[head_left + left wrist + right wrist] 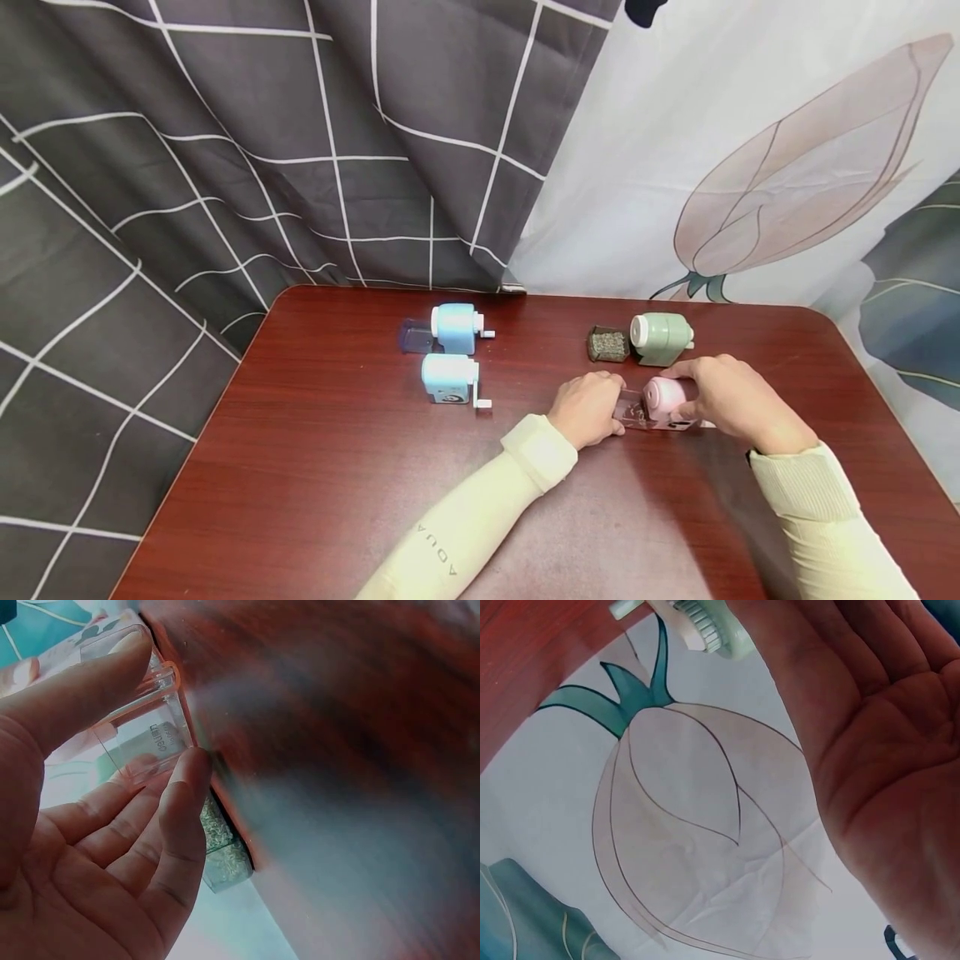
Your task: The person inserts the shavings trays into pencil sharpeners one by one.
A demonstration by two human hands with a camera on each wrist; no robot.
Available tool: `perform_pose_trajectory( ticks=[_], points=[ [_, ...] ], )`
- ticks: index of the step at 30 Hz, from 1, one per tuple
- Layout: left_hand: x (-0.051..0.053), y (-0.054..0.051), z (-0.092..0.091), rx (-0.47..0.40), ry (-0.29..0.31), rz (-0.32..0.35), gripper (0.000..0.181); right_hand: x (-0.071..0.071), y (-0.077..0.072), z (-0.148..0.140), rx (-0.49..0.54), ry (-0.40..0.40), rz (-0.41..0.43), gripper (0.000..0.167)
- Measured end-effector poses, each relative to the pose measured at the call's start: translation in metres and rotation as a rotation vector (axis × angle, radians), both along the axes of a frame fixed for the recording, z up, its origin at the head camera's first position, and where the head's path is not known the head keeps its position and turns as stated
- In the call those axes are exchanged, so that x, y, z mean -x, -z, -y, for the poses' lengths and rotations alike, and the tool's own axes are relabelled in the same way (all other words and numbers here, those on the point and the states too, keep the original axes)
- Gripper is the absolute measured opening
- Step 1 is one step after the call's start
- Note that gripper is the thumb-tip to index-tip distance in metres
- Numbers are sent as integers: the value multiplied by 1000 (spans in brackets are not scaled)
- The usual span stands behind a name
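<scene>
A pink crank pencil sharpener [663, 398] lies on the table at the right, its body in the grip of my right hand [731, 400]. Its clear, pink-tinted shavings drawer [632, 410] sticks out on the left side. My left hand [588, 408] pinches that drawer [150, 727], with the thumb on one side and fingertips on the other. In the right wrist view only the palm of my right hand [885, 720] shows; the pink sharpener is out of sight there. Just behind stands a green sharpener [663, 339], with its drawer [607, 344] of shavings to its left.
Two blue sharpeners sit left of centre: the rear one [455, 327] with a dark blue drawer [416, 335] at its left, the front one [448, 379] with its crank toward the right. Curtains [435, 150] hang along the back edge of the red-brown table [315, 467].
</scene>
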State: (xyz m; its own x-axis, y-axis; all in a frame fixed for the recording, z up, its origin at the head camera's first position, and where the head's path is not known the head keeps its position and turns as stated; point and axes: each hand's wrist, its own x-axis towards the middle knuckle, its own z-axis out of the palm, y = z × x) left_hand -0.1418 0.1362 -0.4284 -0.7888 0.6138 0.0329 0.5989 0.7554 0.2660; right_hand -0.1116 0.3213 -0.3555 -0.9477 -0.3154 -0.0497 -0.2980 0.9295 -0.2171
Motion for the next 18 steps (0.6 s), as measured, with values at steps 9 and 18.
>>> perform_pose_trajectory(
  ticks=[9, 18],
  points=[
    [2, 1, -1, 15, 0, -8, 51, 0, -2, 2, -1, -12, -8, 38],
    [2, 2, 0, 13, -9, -14, 52, -1, 0, 1, -5, -7, -8, 39]
  ],
)
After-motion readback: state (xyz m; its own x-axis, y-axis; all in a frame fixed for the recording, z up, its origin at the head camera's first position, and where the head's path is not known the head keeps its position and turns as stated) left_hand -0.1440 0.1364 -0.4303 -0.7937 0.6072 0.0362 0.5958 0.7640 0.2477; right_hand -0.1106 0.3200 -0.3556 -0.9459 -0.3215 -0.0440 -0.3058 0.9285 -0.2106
